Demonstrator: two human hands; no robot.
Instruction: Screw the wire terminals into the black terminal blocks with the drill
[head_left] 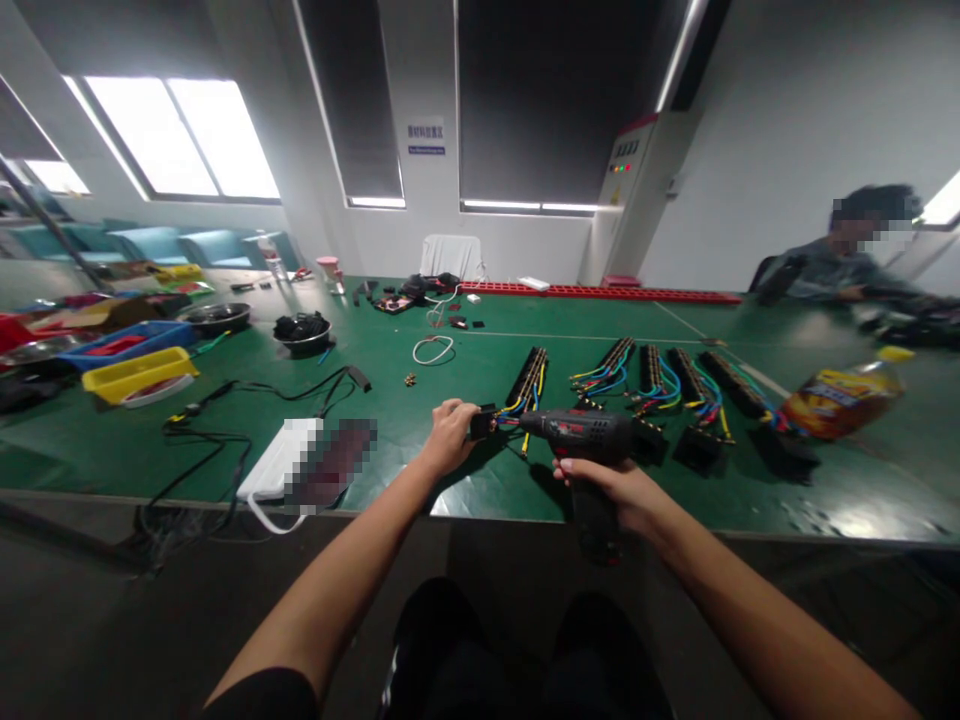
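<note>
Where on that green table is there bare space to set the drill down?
Bare green mat lies between the white cable loop, the left hand and the white box. It is crowded right of the drill in the right hand: wired terminal strips up to the bottle.

A wide counter (465,360) with a green top carries everything. Near the front edge lies a white power strip (279,458) with black cables (217,420) trailing off it to the left. On the far left sit a yellow tray (139,371), a blue tray (124,344) and two dark bowls (217,317), one of them holding black parts (302,328). A white loop of cord (433,349) lies in the middle. To the right, black terminal strips (527,378) with blue, yellow and red wires lie in a row, angled away from the edge. A bottle of orange drink (840,400) lies on its side at the right. A long red rail (600,292) runs along the back.
</note>
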